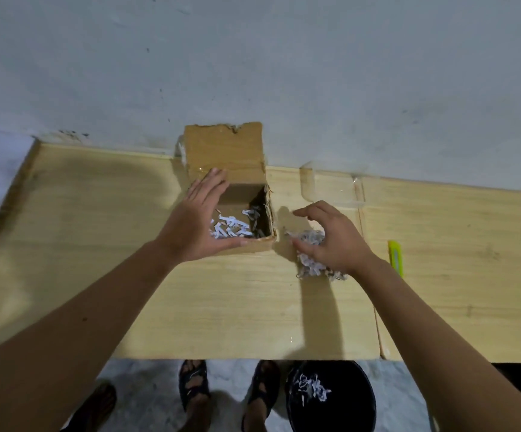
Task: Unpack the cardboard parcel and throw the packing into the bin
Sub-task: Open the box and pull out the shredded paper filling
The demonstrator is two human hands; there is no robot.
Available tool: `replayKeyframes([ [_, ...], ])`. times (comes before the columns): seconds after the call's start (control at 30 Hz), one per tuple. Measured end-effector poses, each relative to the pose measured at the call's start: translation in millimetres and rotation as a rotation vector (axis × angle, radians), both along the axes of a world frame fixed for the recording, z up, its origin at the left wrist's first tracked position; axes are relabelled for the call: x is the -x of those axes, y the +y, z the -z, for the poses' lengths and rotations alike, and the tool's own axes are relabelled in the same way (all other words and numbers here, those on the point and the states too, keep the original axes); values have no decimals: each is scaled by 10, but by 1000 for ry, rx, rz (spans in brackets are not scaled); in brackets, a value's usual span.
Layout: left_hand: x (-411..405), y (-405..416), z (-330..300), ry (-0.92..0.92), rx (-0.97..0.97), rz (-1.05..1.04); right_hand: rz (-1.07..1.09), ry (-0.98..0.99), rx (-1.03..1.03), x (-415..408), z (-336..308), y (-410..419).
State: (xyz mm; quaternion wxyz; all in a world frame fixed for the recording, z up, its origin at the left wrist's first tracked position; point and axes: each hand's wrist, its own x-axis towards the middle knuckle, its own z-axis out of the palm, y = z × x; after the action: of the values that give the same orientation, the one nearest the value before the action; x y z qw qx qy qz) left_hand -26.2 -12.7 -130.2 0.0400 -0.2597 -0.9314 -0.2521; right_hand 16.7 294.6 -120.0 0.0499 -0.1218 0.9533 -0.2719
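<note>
Pale wooden table against a grey-white wall, seen from above. On it, near the wall, cardboard parcel standing open, back flap raised and leaning toward the wall. Inside, at the bottom, loose shredded paper, white strips, not many. No other content visible in the parcel; part of the inside hidden by the left hand.

Left hand spread wide, fingers along the left wall of the parcel, thumb along the front edge: steadying, not pinching. Right hand just beside the parcel on the right, fingers curled down over a clump of shredded paper that lies on the table. Whether already closed on the clump or only cupped over it: cannot tell, fingertips hidden.

Below the table edge, on the floor, black bin with some shreds already inside, near the feet in dark sandals. At the far right of the table, yellow-green cutter, well apart from the work.

Step in hand, as a judgement: moving the packing out, handful by handful. Next move probably calls for closing the fingers firmly on the clump, lifting without dropping strips, carrying over the table edge and releasing right above the bin. Risk: light strips falling on the floor.
</note>
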Motion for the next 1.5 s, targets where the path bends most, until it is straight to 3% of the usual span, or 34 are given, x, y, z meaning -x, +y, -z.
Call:
replayKeyframes([
  [0.2,-36,-332,17,-208,-95,-126,-62,62,112,325,7,-547],
  [0.47,-115,-453,120,-368,-283,-184,-236,62,-98,679,27,-839],
  [0.67,-117,-451,126,-386,-278,-189,-353,110,-196,789,77,-966],
  [0.8,-90,-465,140,-389,-266,-180,-426,-50,-211,842,110,-1170],
  [1.0,-62,-493,184,-423,-267,-196,-465,-285,-601,1031,76,-1506],
  [1.1,-58,-493,208,-431,-275,-187,-475,-404,-682,1060,84,-1623],
  [1.2,-56,-493,221,-425,-279,-170,-450,-550,-592,1100,86,-1638],
  [1.3,-54,-494,225,-421,-275,-169,-399,-679,-351,1070,135,-1635],
  [1.5,-36,-503,234,-423,-232,-156,-249,-666,161,903,298,-1599],
])
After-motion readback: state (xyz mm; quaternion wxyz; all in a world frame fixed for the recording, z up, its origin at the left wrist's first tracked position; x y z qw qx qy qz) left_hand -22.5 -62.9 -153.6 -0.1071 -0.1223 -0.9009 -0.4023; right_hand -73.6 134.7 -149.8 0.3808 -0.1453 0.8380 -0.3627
